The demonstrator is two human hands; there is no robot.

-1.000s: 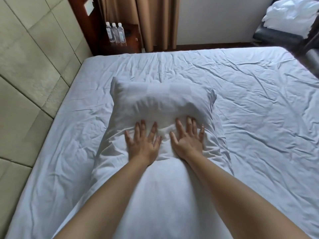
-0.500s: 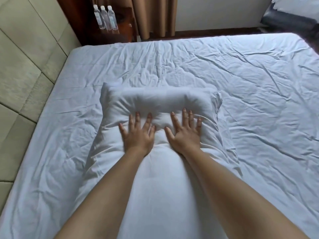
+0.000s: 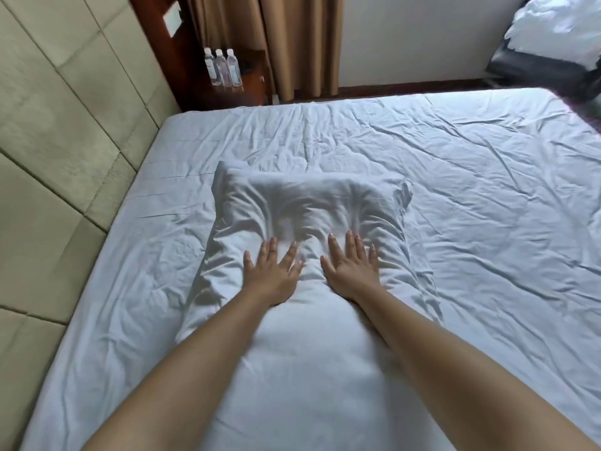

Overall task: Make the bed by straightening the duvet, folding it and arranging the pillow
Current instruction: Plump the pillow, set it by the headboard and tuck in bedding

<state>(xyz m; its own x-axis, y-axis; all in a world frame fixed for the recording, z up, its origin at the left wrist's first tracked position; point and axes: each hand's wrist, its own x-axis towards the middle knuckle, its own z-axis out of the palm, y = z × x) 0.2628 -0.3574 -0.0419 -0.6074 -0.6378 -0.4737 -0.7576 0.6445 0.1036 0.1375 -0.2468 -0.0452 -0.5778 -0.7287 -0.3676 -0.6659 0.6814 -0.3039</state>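
A: I've got the left hand (image 3: 271, 277) and right hand (image 3: 353, 271) flat, fingers spread, pressing the soft white pillow (image 3: 309, 203).

B: Where?

A: Centre frame, on the wrinkled sheet (image 3: 487, 196).

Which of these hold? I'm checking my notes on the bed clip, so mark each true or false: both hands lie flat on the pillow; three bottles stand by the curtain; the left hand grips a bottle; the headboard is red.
1. Left hand and right hand lie flat on the pillow: true.
2. Three bottles stand by the curtain: true.
3. The left hand grips a bottle: false, it presses the pillow.
4. The headboard is red: false, it is pale padded panels.
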